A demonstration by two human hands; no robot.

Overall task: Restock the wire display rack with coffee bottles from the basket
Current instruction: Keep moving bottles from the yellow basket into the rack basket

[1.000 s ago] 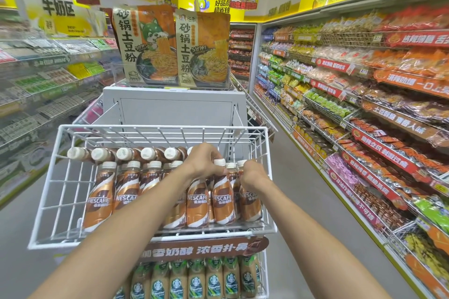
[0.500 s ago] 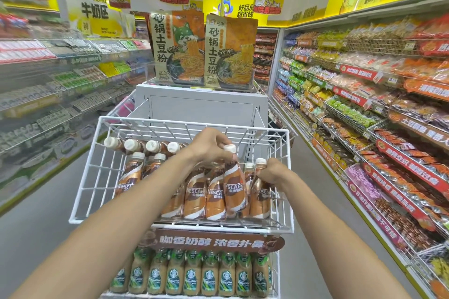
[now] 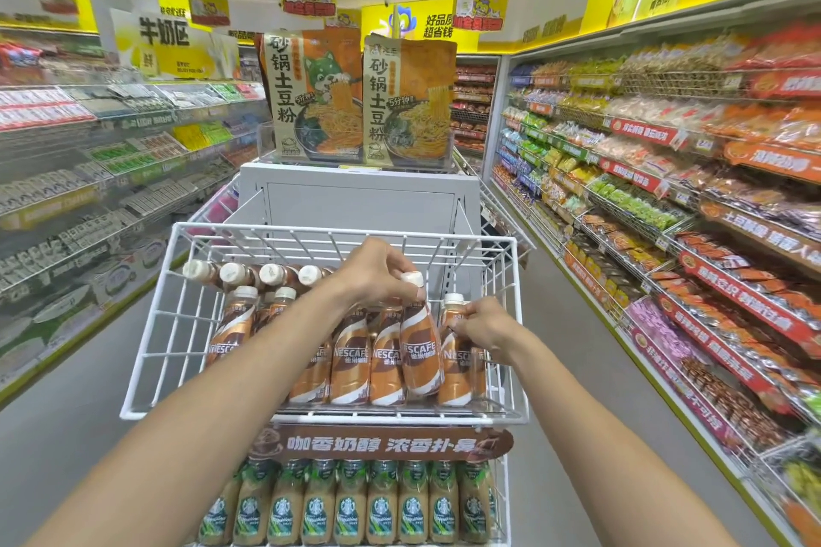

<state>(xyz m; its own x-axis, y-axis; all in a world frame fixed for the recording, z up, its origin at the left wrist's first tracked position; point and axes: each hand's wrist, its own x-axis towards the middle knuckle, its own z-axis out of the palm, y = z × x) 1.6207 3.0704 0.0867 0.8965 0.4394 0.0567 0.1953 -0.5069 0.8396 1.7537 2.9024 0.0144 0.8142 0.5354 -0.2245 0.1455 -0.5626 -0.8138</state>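
Note:
A white wire display rack [image 3: 146,369] stands in front of me, its top tier holding several brown Nescafe coffee bottles with white caps. My left hand [image 3: 377,275] grips the neck of one Nescafe bottle [image 3: 420,351], which sits slightly raised and tilted in the front row. My right hand [image 3: 482,324] pinches the neck of the rightmost bottle [image 3: 457,364] standing upright against the right side wall. Other bottles [image 3: 231,333] stand at the left and several lie along the back. The basket is not in view.
A lower tier holds a row of green-labelled Starbucks bottles [image 3: 346,506] under a brown sign [image 3: 382,444]. A grey display stand [image 3: 360,200] with noodle packs rises behind the rack. Snack shelves [image 3: 666,213] line the right aisle, chilled shelves [image 3: 89,173] the left.
My view has drifted left and closer, so the rack sits further right. My left hand lifted one bottle slightly; my right hand shifted to the rightmost bottle's neck.

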